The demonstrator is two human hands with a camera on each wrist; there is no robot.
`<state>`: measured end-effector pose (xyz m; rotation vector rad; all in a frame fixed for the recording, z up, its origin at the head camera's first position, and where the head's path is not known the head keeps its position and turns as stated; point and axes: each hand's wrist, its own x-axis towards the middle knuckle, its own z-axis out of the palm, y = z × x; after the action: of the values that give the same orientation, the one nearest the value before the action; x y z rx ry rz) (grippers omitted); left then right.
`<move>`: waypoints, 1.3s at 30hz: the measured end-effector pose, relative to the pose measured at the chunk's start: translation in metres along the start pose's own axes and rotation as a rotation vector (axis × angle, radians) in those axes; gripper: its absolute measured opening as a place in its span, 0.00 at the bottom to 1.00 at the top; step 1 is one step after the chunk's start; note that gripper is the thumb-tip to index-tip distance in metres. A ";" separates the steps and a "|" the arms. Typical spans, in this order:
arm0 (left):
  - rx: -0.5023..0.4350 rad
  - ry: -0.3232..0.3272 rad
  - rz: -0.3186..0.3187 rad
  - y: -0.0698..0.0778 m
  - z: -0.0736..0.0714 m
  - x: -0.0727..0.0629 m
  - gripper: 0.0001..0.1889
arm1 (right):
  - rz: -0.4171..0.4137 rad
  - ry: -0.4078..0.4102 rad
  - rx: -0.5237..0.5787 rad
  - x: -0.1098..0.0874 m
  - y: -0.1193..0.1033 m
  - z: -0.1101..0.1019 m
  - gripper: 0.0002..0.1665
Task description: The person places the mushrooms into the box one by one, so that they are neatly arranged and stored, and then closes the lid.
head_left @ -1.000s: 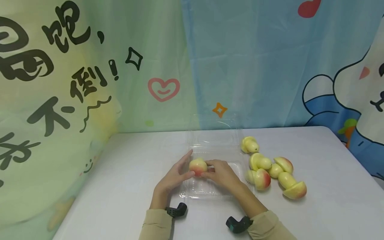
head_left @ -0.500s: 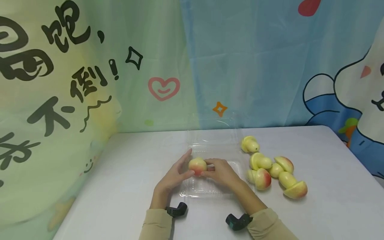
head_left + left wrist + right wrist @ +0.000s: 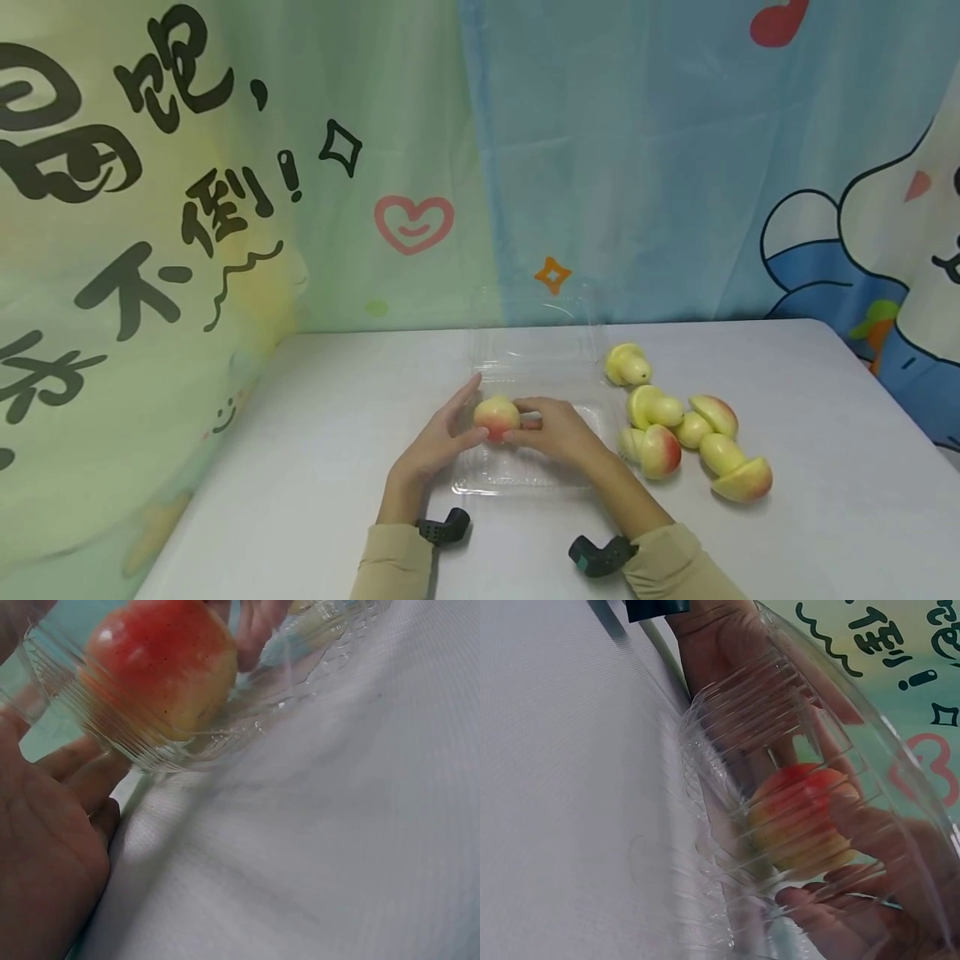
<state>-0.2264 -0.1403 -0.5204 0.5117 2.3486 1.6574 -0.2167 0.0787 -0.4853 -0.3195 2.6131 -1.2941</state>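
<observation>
A red-and-yellow toy mushroom (image 3: 496,417), its rounded cap facing me, sits in a clear plastic clamshell box (image 3: 525,479) whose lid stands raised at the back. My right hand (image 3: 553,429) reaches into the box and holds the mushroom between thumb and fingers at its right side. My left hand (image 3: 438,437) lies along the box's left side, fingers extended, thumb near the mushroom. In the left wrist view, the mushroom (image 3: 161,667) shows behind the ribbed plastic wall, with the left hand (image 3: 49,832) outside it. In the right wrist view, plastic lies over the right hand (image 3: 877,877).
Several similar toy mushrooms lie in a loose group right of the box, such as one with a red-tinged cap (image 3: 742,481) and one near the back (image 3: 627,364). The white table (image 3: 315,467) ends at a printed curtain (image 3: 600,150). Each wrist wears a black camera (image 3: 602,555).
The hands, the held mushroom and the box stay in place. Only the head view shifts slightly.
</observation>
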 end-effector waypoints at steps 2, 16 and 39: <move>-0.006 -0.009 0.004 0.000 0.000 0.000 0.44 | 0.001 0.000 0.004 -0.001 0.000 -0.001 0.36; -0.019 -0.003 0.013 0.001 0.000 -0.001 0.43 | -0.109 -0.019 0.001 -0.017 -0.015 -0.042 0.36; -0.046 -0.015 0.016 -0.001 -0.001 0.000 0.43 | 0.057 0.295 -0.230 -0.018 0.061 -0.145 0.48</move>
<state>-0.2265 -0.1410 -0.5207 0.5334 2.2958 1.7045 -0.2464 0.2296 -0.4467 -0.0923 3.0017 -1.0960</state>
